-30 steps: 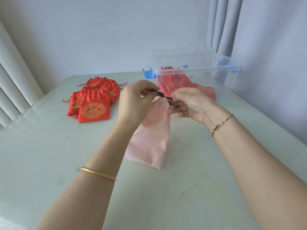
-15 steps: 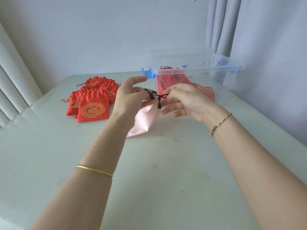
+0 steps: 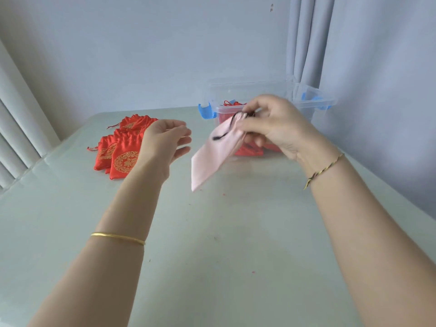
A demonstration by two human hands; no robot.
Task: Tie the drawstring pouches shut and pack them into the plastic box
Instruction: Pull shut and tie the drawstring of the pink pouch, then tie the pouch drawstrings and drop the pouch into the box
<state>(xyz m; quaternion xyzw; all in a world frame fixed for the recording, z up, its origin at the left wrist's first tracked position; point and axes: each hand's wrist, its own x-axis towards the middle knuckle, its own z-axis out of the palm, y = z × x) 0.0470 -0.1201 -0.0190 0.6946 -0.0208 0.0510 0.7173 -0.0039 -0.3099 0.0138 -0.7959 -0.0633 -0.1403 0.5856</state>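
My right hand (image 3: pixel 273 128) pinches the gathered neck of a pale pink drawstring pouch (image 3: pixel 213 154) with a black cord, holding it in the air just in front of the clear plastic box (image 3: pixel 313 100). The pouch hangs down to the left, clear of the table. My left hand (image 3: pixel 165 140) hovers to the left of it, fingers loose and holding nothing. Red pouches (image 3: pixel 250 149) lie inside the box. A pile of red pouches with gold emblems (image 3: pixel 122 147) lies on the table behind my left hand.
The pale green table (image 3: pixel 212 244) runs to a wall at the back. The box has blue clip latches (image 3: pixel 206 112) and stands at the table's far right, near grey curtains (image 3: pixel 306 43). White vertical blinds (image 3: pixel 14 138) are on the left.
My left hand has let go of the cord and drawn away to the left. My right hand alone has carried the pink pouch up and right toward the box.
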